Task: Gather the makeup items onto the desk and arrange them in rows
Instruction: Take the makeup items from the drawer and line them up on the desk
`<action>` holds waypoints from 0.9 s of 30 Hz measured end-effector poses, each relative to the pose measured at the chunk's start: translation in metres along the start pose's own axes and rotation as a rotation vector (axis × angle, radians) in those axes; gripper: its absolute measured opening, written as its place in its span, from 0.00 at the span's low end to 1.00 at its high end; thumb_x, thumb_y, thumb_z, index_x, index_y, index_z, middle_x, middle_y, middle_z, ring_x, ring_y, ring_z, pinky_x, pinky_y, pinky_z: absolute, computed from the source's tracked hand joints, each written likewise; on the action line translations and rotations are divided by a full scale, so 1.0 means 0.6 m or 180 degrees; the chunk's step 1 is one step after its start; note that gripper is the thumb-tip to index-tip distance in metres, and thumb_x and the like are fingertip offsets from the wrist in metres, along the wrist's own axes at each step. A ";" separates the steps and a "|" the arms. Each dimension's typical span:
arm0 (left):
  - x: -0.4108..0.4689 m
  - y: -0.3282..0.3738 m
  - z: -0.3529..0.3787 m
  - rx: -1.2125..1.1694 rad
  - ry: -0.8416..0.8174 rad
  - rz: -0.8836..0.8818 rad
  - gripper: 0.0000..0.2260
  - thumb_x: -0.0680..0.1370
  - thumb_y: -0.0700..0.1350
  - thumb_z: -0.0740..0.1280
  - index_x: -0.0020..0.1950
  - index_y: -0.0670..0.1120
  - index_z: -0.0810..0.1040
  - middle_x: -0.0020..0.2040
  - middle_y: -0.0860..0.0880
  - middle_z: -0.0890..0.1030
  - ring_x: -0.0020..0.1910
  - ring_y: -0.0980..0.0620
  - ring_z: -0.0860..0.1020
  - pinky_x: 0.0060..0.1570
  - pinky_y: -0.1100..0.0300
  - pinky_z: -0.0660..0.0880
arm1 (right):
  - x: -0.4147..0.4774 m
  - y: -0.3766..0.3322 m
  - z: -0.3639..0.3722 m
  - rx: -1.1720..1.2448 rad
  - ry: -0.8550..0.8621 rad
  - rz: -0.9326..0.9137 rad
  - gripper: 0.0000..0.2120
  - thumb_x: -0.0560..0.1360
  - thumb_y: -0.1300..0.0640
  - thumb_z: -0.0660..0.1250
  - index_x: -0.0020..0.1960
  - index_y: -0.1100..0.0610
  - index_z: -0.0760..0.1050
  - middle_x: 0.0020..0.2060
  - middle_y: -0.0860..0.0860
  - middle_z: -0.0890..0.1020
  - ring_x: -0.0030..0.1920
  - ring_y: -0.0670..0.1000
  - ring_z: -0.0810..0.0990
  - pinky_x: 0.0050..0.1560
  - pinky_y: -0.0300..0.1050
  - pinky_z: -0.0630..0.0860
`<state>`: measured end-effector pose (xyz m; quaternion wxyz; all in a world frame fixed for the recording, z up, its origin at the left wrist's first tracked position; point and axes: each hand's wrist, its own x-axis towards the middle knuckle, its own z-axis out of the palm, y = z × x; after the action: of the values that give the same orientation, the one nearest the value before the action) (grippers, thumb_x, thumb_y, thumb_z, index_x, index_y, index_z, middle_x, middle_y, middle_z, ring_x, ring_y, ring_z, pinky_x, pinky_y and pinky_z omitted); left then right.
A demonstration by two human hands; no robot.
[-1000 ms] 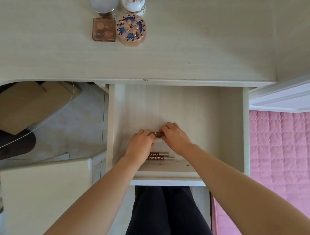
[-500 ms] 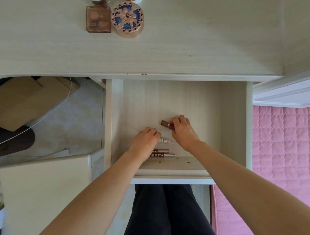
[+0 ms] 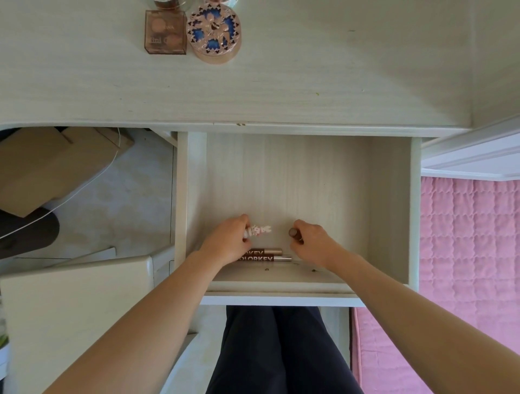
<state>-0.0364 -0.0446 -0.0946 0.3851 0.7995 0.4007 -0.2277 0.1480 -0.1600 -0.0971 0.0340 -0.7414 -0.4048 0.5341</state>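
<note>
Both hands are inside the open drawer (image 3: 391, 197) under the desk top (image 3: 281, 84). My left hand (image 3: 228, 241) grips a small white and pink tube (image 3: 260, 230) that sticks out to the right of its fingers. My right hand (image 3: 312, 241) grips a brown tube (image 3: 293, 232), whose round end faces left. Two brown tubes with printed letters (image 3: 267, 254) lie side by side near the drawer's front, partly under my left hand. On the desk's far edge sit a square brown palette (image 3: 165, 32) and a round ornate blue and rose compact (image 3: 214, 31).
More jars (image 3: 168, 3) are cut off by the top edge behind the palette. A cardboard box (image 3: 42, 163) and a white cable (image 3: 84, 182) lie on the floor at the left. A pink quilted bed (image 3: 472, 267) is to the right. My dark-trousered legs (image 3: 281, 351) are below the drawer.
My hands have drawn apart. The right hand has pulled the brown tube to the right and turned it end-on. The left hand has lifted the white and pink tube slightly.
</note>
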 end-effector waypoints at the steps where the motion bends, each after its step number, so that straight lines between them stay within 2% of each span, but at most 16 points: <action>1: 0.000 -0.002 0.001 0.0035 -0.0050 -0.0004 0.06 0.74 0.42 0.67 0.47 0.49 0.71 0.43 0.50 0.77 0.39 0.50 0.75 0.31 0.58 0.66 | -0.002 -0.001 0.005 -0.0073 -0.0123 -0.0006 0.06 0.76 0.60 0.59 0.52 0.57 0.70 0.47 0.54 0.78 0.42 0.53 0.78 0.44 0.45 0.77; 2: 0.000 -0.003 0.002 0.0053 -0.0086 -0.0010 0.06 0.74 0.43 0.68 0.46 0.49 0.71 0.42 0.50 0.77 0.39 0.50 0.76 0.32 0.58 0.66 | -0.004 -0.004 0.008 -0.0167 -0.0216 -0.0033 0.08 0.77 0.58 0.59 0.54 0.58 0.70 0.47 0.55 0.78 0.43 0.55 0.78 0.45 0.48 0.78; 4: -0.001 -0.004 0.008 0.0019 -0.0180 -0.0037 0.08 0.74 0.45 0.71 0.45 0.50 0.72 0.41 0.52 0.76 0.41 0.50 0.75 0.33 0.58 0.66 | -0.008 -0.011 0.015 -0.0331 -0.0315 -0.0135 0.08 0.78 0.57 0.58 0.55 0.58 0.70 0.44 0.55 0.77 0.40 0.54 0.77 0.42 0.48 0.76; 7: 0.000 -0.002 0.016 -0.0024 -0.0277 -0.0079 0.09 0.73 0.46 0.72 0.47 0.49 0.73 0.43 0.52 0.75 0.42 0.50 0.74 0.35 0.58 0.66 | -0.010 -0.020 0.019 -0.0472 -0.0359 -0.0240 0.06 0.77 0.57 0.59 0.53 0.57 0.69 0.41 0.53 0.76 0.37 0.52 0.74 0.39 0.45 0.72; 10: 0.001 -0.001 0.016 -0.0025 -0.0274 -0.0098 0.11 0.73 0.46 0.73 0.45 0.50 0.70 0.43 0.50 0.76 0.42 0.50 0.74 0.37 0.58 0.66 | -0.007 -0.024 0.018 -0.0436 -0.0422 -0.0208 0.03 0.76 0.58 0.59 0.50 0.55 0.67 0.40 0.53 0.75 0.36 0.52 0.73 0.38 0.45 0.72; 15: 0.004 0.001 0.010 0.0037 -0.0541 -0.0221 0.11 0.73 0.48 0.72 0.47 0.46 0.72 0.43 0.49 0.76 0.42 0.49 0.74 0.36 0.57 0.67 | -0.001 -0.027 0.017 -0.0511 -0.0463 -0.0212 0.05 0.76 0.59 0.59 0.51 0.57 0.70 0.40 0.53 0.75 0.39 0.54 0.74 0.39 0.46 0.71; 19: 0.002 -0.005 0.008 0.0131 -0.0774 -0.0305 0.12 0.72 0.49 0.73 0.51 0.46 0.75 0.45 0.49 0.76 0.43 0.49 0.75 0.37 0.57 0.69 | -0.001 -0.029 0.019 -0.0592 -0.0668 -0.0226 0.03 0.76 0.60 0.58 0.49 0.55 0.70 0.41 0.52 0.75 0.42 0.53 0.74 0.40 0.44 0.69; 21: 0.002 -0.008 0.006 0.0142 -0.0801 -0.0333 0.12 0.72 0.49 0.73 0.52 0.46 0.77 0.47 0.48 0.78 0.44 0.49 0.76 0.39 0.56 0.72 | -0.005 -0.028 0.023 -0.0645 -0.0754 -0.0251 0.06 0.75 0.61 0.58 0.50 0.55 0.71 0.43 0.52 0.76 0.44 0.53 0.75 0.43 0.44 0.71; 24: -0.002 -0.012 0.000 0.0131 -0.0762 -0.0376 0.10 0.73 0.48 0.72 0.51 0.45 0.78 0.46 0.47 0.78 0.44 0.48 0.76 0.40 0.55 0.72 | -0.007 -0.028 0.032 -0.0676 -0.0647 -0.0324 0.11 0.75 0.62 0.58 0.54 0.56 0.74 0.49 0.52 0.76 0.48 0.52 0.75 0.48 0.44 0.72; 27: -0.007 -0.016 -0.004 0.0072 -0.0546 -0.0376 0.08 0.76 0.45 0.69 0.52 0.45 0.77 0.47 0.46 0.79 0.45 0.48 0.76 0.43 0.54 0.73 | -0.004 -0.036 0.036 -0.0772 -0.0559 -0.0276 0.12 0.74 0.62 0.59 0.56 0.56 0.75 0.53 0.52 0.74 0.49 0.52 0.74 0.48 0.43 0.71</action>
<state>-0.0463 -0.0410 -0.0945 0.3949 0.7563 0.4101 -0.3222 0.1182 -0.1554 -0.0939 -0.0683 -0.6724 -0.4993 0.5421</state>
